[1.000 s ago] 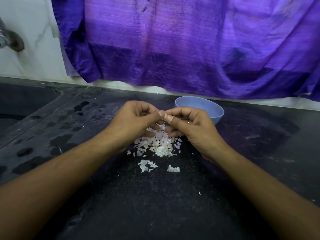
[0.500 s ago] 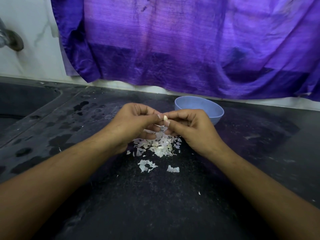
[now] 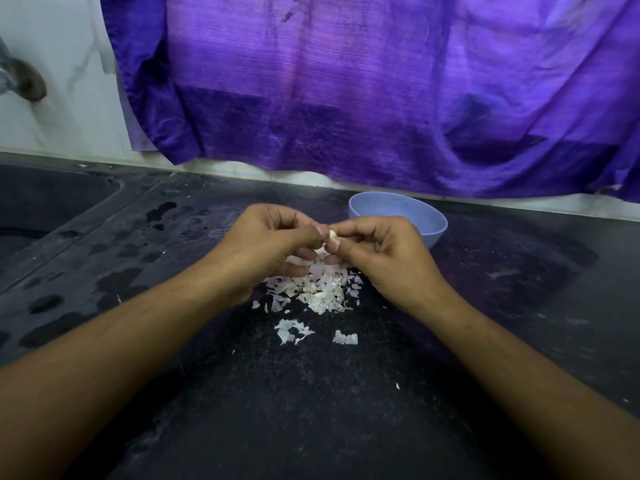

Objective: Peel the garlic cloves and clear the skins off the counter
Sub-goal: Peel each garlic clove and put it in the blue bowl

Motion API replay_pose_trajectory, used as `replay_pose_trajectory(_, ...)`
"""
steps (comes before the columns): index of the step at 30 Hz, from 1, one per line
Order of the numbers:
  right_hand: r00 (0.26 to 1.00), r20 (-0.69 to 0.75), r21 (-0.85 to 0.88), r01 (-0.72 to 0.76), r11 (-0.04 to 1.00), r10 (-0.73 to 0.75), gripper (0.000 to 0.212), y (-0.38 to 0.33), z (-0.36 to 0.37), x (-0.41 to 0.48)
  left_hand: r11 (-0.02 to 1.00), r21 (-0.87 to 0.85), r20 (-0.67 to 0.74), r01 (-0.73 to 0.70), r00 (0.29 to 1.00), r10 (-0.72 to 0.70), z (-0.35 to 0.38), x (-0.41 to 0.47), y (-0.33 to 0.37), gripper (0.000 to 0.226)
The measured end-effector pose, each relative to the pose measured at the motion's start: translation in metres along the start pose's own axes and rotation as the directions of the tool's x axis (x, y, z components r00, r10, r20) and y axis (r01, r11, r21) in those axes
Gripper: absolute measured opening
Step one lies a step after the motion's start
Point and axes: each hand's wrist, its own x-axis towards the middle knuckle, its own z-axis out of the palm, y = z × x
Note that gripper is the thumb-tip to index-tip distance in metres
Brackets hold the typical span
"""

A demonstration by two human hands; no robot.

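Garlic clove (image 3: 331, 234): a small pale piece, held above the counter between the tips of both hands, just over the far edge of the skin pile.
Left hand (image 3: 266, 244): fingers curled, thumb and fingertips pinched the clove from the left.
Right hand (image 3: 381, 251): fingers curled, thumb and forefinger pinched the same clove from the right.
Skins (image 3: 318, 287): a loose white heap lay on the counter under the hands, with a few stray flakes nearer.
Bowl (image 3: 434, 233): pale blue, stood on the counter just beyond the right hand; its bottom was hidden, so its contents could not be told.
Counter (image 3: 311, 410): dark, speckled, with wet patches to the left.
Sink (image 3: 52, 202): a dark basin at far left.
Cloth (image 3: 381, 98): purple, hung across the far wall.
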Motion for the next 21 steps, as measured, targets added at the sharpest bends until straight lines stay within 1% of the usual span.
replay_pose_trajectory(4,0.999,-0.002,-0.053,0.044,0.998,-0.044,0.020,0.0007,0.0014,-0.0011,0.999,0.044,-0.022,0.011,1.000,-0.010,-0.0006,0.0006,-0.0007,0.021)
replay_pose_trajectory(8,0.998,-0.024,-0.077,0.060,0.995,-0.062,0.020,0.0019,0.0008,-0.0007,0.998,-0.010,-0.004,0.061,0.998,-0.061,-0.0006,-0.0005,0.0013,0.013)
replay_pose_trajectory(13,0.996,-0.065,-0.154,0.044,0.987,-0.055,0.022,0.0035,0.0028,-0.0005,0.995,-0.019,-0.018,0.098,0.995,-0.098,0.0029,-0.0020,0.0027,0.004)
replay_pose_trajectory(17,0.996,-0.060,-0.218,0.057,0.974,-0.072,0.021,0.0028,0.0041,-0.0011,0.994,-0.003,-0.046,0.106,0.993,-0.106,0.0050,-0.0025,0.0020,0.005)
replay_pose_trajectory(21,0.995,-0.057,-0.239,0.063,0.969,-0.079,0.020,0.0010,0.0059,-0.0017,0.994,-0.007,-0.077,0.105,0.991,-0.105,0.0069,-0.0027,0.0005,0.007)
